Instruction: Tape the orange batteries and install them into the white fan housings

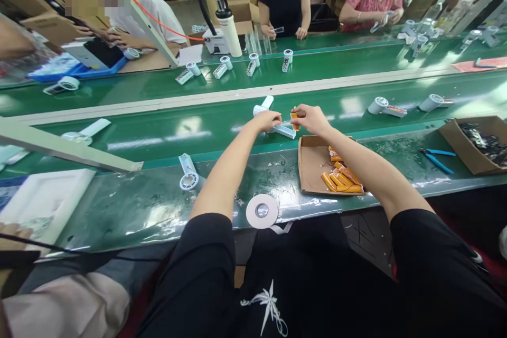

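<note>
My left hand (268,119) grips a white handheld fan body (264,107) over the green conveyor belt (166,132); its pale handle part (285,131) juts toward my right. My right hand (311,118) pinches a small orange battery cell (294,120) right beside that handle. Both hands nearly touch above the belt. Below my right forearm lies a flat cardboard tray (309,163) holding several orange battery cells (340,178).
A tape roll (262,210) and a white fan shell (188,173) lie on the near ledge. Blue pliers (438,158) and a cardboard box of dark parts (477,143) sit at right. More white fans ride the belts; other people work across the line.
</note>
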`<state>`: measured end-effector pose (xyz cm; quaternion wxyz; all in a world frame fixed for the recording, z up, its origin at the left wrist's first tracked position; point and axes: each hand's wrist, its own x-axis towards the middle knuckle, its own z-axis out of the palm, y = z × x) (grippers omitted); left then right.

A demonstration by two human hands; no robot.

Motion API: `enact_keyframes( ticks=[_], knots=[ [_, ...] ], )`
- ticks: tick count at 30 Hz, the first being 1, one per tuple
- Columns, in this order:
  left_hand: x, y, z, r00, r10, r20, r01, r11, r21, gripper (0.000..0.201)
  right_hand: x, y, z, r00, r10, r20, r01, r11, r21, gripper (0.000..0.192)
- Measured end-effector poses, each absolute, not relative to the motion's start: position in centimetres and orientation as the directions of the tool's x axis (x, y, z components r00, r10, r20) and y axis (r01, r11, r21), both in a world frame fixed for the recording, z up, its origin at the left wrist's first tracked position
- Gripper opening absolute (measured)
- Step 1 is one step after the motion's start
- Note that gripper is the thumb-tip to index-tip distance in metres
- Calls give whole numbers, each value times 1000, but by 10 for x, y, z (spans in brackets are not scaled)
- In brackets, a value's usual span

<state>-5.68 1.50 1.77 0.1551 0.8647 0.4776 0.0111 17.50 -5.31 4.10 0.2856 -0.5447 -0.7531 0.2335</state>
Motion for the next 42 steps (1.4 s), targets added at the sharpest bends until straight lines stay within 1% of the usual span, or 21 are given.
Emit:
enact_keyframes(
  ticks=[2, 4, 9, 13, 16, 18, 21, 23, 25, 27, 28, 30, 31, 32, 33, 35, 37, 38, 40, 42],
  knots=[
    [-54, 17, 14, 514, 851, -104, 835, -469, 288, 21, 160, -40, 37, -280, 952, 124, 788, 302, -536, 33],
    [-49, 18, 10, 487, 869, -89, 847, -444, 293, 19, 152, -36, 37, -311, 945, 100, 821, 321, -472, 32],
    [-36, 18, 6, 432, 898, -82, 868, -390, 307, 26, 148, -51, 41, -394, 919, 10, 881, 380, -280, 34],
    [-28, 16, 6, 401, 913, -73, 875, -358, 324, 25, 144, -56, 37, -388, 919, -71, 911, 371, -179, 43],
    [-21, 12, 6, 389, 919, -59, 875, -348, 337, 23, 136, -50, 36, -382, 913, -145, 921, 363, -145, 37],
    [-15, 9, 8, 384, 922, -48, 872, -345, 346, 23, 129, -46, 40, -382, 902, -200, 922, 359, -143, 39],
    [-6, 3, 17, 374, 927, -15, 863, -342, 372, 25, 126, -45, 57, -382, 892, -242, 921, 348, -174, 58],
    [-5, -10, 23, 353, 934, 48, 851, -342, 399, 33, 138, -52, 72, -405, 882, -240, 908, 358, -216, 63],
    [-18, -38, 24, 312, 940, 135, 839, -339, 426, 43, 166, -71, 80, -440, 873, -213, 887, 384, -255, 59],
    [-48, -87, 15, 309, 927, 211, 809, -373, 454, 44, 207, -102, 79, -467, 871, -156, 860, 406, -309, 52],
    [-67, -118, 6, 337, 913, 231, 786, -407, 466, 41, 231, -120, 75, -471, 874, -120, 845, 408, -346, 49],
    [-109, -189, -15, 527, 798, 291, 631, -597, 495, 35, 279, -156, 62, -421, 907, -15, 789, 358, -500, 44],
    [-128, -225, -25, 599, 743, 298, 575, -658, 486, 34, 299, -173, 55, -367, 930, 13, 766, 310, -563, 43],
    [-144, -258, -34, 643, 712, 283, 558, -688, 464, 36, 314, -186, 49, -315, 948, 34, 744, 269, -611, 41],
    [-157, -287, -41, 652, 711, 264, 576, -690, 437, 40, 323, -195, 45, -268, 962, 54, 731, 239, -639, 39],
    [-171, -324, -48, 640, 731, 236, 633, -675, 379, 44, 321, -195, 42, -233, 968, 91, 729, 236, -643, 35],
    [-171, -337, -48, 636, 740, 221, 666, -670, 328, 37, 297, -173, 45, -303, 948, 97, 750, 299, -589, 34],
    [-169, -337, -46, 647, 732, 213, 666, -678, 310, 31, 279, -156, 47, -364, 929, 68, 762, 340, -551, 36],
    [-163, -331, -38, 672, 715, 192, 660, -696, 284, 22, 242, -117, 52, -477, 878, -42, 781, 402, -477, 43],
    [-160, -326, -31, 685, 711, 161, 661, -699, 274, 19, 213, -81, 54, -548, 823, -151, 790, 450, -416, 55]
  ],
)
